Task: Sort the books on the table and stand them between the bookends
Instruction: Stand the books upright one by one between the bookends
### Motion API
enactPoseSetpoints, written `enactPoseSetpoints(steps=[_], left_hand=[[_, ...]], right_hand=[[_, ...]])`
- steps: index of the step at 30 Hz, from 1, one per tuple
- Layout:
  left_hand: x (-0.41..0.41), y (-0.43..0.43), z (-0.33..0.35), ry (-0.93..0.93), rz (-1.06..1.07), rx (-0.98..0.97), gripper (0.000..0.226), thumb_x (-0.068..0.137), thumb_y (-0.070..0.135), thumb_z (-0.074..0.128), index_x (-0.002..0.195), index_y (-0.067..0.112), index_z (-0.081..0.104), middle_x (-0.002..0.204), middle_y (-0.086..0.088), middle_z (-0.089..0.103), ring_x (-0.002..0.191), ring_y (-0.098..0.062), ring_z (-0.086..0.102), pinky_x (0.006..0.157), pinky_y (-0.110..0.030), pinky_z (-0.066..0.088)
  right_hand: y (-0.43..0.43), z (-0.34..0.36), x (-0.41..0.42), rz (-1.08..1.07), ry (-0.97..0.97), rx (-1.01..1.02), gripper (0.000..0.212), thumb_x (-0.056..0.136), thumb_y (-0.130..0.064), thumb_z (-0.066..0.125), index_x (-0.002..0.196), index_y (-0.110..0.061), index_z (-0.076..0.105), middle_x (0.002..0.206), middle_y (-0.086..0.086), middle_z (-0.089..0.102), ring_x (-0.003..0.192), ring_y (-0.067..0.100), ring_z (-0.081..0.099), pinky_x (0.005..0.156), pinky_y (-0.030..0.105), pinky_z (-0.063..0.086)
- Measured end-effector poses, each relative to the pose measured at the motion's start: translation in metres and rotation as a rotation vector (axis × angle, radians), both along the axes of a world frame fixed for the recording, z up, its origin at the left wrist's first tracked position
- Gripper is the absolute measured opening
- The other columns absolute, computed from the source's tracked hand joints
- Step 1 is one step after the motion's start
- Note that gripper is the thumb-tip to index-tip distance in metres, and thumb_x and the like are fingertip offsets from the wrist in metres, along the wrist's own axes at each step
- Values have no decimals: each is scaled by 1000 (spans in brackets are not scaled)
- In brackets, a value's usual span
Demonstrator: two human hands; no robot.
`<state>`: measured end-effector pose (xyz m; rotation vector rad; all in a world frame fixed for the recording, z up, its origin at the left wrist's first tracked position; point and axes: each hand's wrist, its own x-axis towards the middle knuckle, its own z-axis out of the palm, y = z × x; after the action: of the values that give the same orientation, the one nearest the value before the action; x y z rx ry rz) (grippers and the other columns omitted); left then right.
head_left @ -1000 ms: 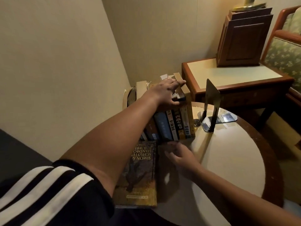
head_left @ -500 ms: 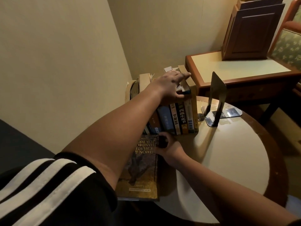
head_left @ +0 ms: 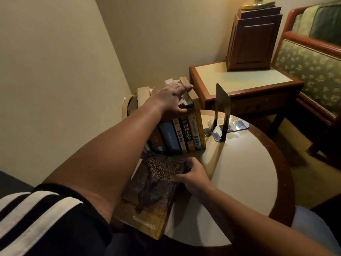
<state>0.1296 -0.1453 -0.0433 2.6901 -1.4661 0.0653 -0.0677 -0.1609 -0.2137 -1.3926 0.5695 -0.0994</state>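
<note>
**A:** Where do things stand?

**B:** I've got the left hand [head_left: 173, 99] laid flat over the tops of the row of books [head_left: 184, 133] at centre frame, fingers stretched out, bracing it. The right hand [head_left: 193, 177], lower centre, has its fingers curled on the right edge of the big handbook [head_left: 147, 196], which lies cover-up just below the row.

**A:** What worries you?

**B:** The black bookend [head_left: 222, 111] stands apart from the row's right end, with a gap between. If I ease off the left hand while tipping the handbook up, I reckon the row leans right and fans out. The handbook looks heavy and seems to overhang the near rim of the desk [head_left: 239, 172]. With a grip on one edge only, it could slide off toward my lap.

**A:** And the surroundings?

**B:** It's a round desk with a pale glossy top and a dark wood rim, tucked against a cream wall [head_left: 55, 80]. In the upper right there's a side table [head_left: 245, 78] carrying a wooden box [head_left: 252, 39], and a green patterned armchair [head_left: 310, 65].
</note>
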Motion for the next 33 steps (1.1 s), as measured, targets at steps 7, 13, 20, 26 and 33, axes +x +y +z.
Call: enactPoseSetpoints(steps=[7, 13, 20, 26, 33], left_hand=[[-2, 1, -1, 11, -2, -20, 88, 81, 57, 66, 153, 40, 18, 160, -4, 27, 147, -27, 22, 114, -51, 31], [-2, 1, 1, 47, -12, -38, 88, 80, 51, 69, 153, 38, 21, 159, -6, 28, 147, -28, 24, 115, -51, 31], [-4, 2, 1, 41, -4, -47, 87, 82, 49, 70, 152, 39, 21, 159, -6, 29, 145, -29, 27, 112, -51, 34], [-1, 1, -1, 31, -9, -42, 88, 80, 54, 69, 153, 38, 22, 159, -6, 29, 145, -29, 27, 112, -51, 34], [4, 0, -1, 34, -15, -35, 90, 78, 58, 69, 153, 39, 21, 159, -6, 29, 146, -30, 26, 112, -54, 34]], right_hand=[[-38, 11, -23, -19, -25, 85, 49, 65, 5, 82, 104, -13, 57, 107, 17, 66, 100, 33, 66, 83, 46, 59], [-84, 31, -38, 29, 60, 73, 35, 85, -4, 72, 114, -11, 54, 112, 19, 61, 96, 30, 65, 81, 46, 58], [-115, 55, -55, 318, 80, -28, 59, 83, -6, 76, 129, -35, 54, 124, 17, 56, 107, 33, 64, 77, 40, 61], [-139, 65, -82, 234, -12, 53, 39, 90, -1, 66, 121, -25, 69, 119, 5, 69, 105, 26, 69, 81, 44, 60], [-175, 105, -105, 64, -207, -88, 39, 87, 8, 65, 121, -11, 65, 126, 20, 60, 108, 32, 67, 77, 39, 60]])
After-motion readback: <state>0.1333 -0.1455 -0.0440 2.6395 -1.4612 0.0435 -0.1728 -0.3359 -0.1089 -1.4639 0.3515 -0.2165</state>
